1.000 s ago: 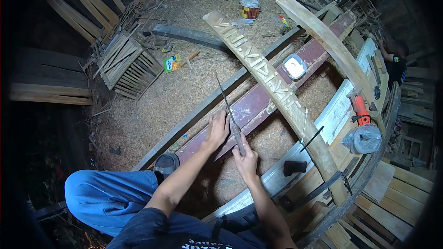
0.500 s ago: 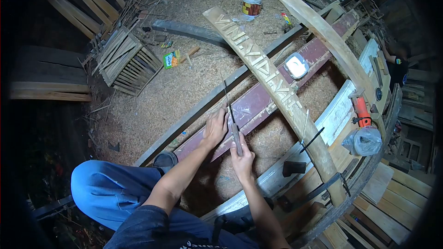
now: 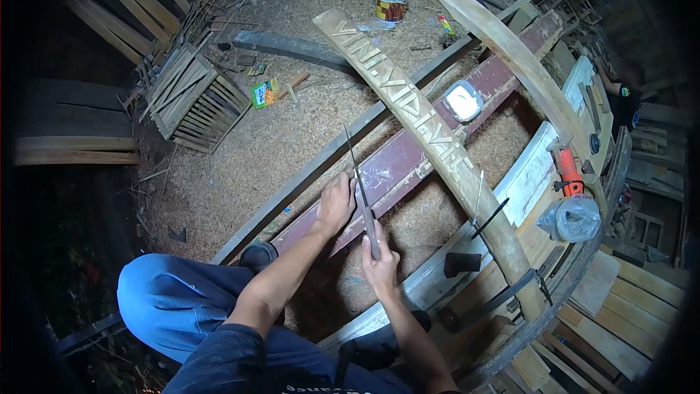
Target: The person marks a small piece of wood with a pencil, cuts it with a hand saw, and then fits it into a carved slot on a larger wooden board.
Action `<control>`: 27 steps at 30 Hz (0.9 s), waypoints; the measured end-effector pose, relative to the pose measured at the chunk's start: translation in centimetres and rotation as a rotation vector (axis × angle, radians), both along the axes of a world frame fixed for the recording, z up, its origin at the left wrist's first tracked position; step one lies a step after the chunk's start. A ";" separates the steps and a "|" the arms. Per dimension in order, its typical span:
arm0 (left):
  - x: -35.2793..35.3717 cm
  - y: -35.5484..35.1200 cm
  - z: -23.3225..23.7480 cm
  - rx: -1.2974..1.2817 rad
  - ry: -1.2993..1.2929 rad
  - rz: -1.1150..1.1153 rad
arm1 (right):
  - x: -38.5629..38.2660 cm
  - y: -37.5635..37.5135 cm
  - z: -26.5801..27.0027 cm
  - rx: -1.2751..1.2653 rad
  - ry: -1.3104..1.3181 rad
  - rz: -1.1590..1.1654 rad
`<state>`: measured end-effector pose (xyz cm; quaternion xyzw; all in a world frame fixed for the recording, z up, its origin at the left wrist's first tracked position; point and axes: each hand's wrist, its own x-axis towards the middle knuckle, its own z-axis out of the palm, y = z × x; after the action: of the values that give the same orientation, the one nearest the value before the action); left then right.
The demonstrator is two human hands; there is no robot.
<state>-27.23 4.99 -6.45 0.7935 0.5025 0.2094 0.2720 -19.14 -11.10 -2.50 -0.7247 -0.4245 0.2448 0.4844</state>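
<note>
- Right hand [image 3: 379, 261]: clenched round the dark handle of a long thin grey metal blade [image 3: 359, 179], at the near edge of the beam.
- Left hand [image 3: 337, 204]: laid on the long maroon-painted beam [image 3: 415, 149], fingertips against the blade's side. We cannot tell whether they close round it.
- Blade: slanted across the maroon beam, with its tip pointing away from us over the sawdust-covered floor [image 3: 292, 131] and its handle end toward our body.
- Long curved pale wooden plank with carved lettering [image 3: 408, 111]: crosses the maroon beam just right of the hands. Its far end is over the sawdust and its near end lies under a dark clamp bar [image 3: 510, 293].
- Progress, as we judge it: lettering is cut along the plank's far and middle stretches, while the near stretch toward the clamp is bare wood. Neither hand touches the plank. The work in hand is on the blade at the beam, and the picture does not show how much of it is done.
- White squarish plastic tub [image 3: 463, 101]: on the maroon beam, beyond the plank.
- Round paint tin [image 3: 391, 4]: on the sawdust near the plank's far end.
- Plain curved wooden plank [image 3: 518, 58]: right of the lettered one.
- Orange power tool [image 3: 569, 171] and a clear plastic bag [image 3: 572, 217]: on the pale bench boards at the right edge.
- Slatted wooden crate [image 3: 189, 98]: well apart, at the left.
</note>
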 end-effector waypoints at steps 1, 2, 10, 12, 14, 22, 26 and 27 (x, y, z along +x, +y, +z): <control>0.0 0.1 0.1 -0.048 0.021 0.003 | -0.2 0.2 0.0 0.002 0.002 -0.008; 0.0 0.6 0.2 -0.038 0.018 -0.002 | -0.1 0.9 -0.1 -0.036 -0.010 0.001; 0.0 0.0 0.2 -0.053 0.022 0.001 | 0.0 0.5 0.5 -0.057 0.024 0.001; -0.1 0.0 -0.1 -0.030 0.074 -0.002 | 0.0 0.5 0.1 -0.079 0.007 0.010; -0.2 -0.3 -0.3 -0.048 0.084 -0.026 | 0.1 0.1 0.0 -0.170 -0.001 0.044; 0.0 0.1 -0.3 -0.058 0.088 0.001 | 1.6 -2.4 2.2 -0.051 0.033 0.021; -0.3 0.1 0.8 -0.166 0.123 0.034 | 2.0 -1.5 2.9 -0.124 0.012 0.032; -0.3 0.1 0.7 -0.169 0.121 0.035 | 2.2 -1.3 3.2 -0.177 -0.005 0.055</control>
<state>-27.55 5.06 -5.78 0.7700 0.5477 0.1225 0.3034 -16.95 -12.35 0.69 -0.7534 -0.4221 0.2927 0.4107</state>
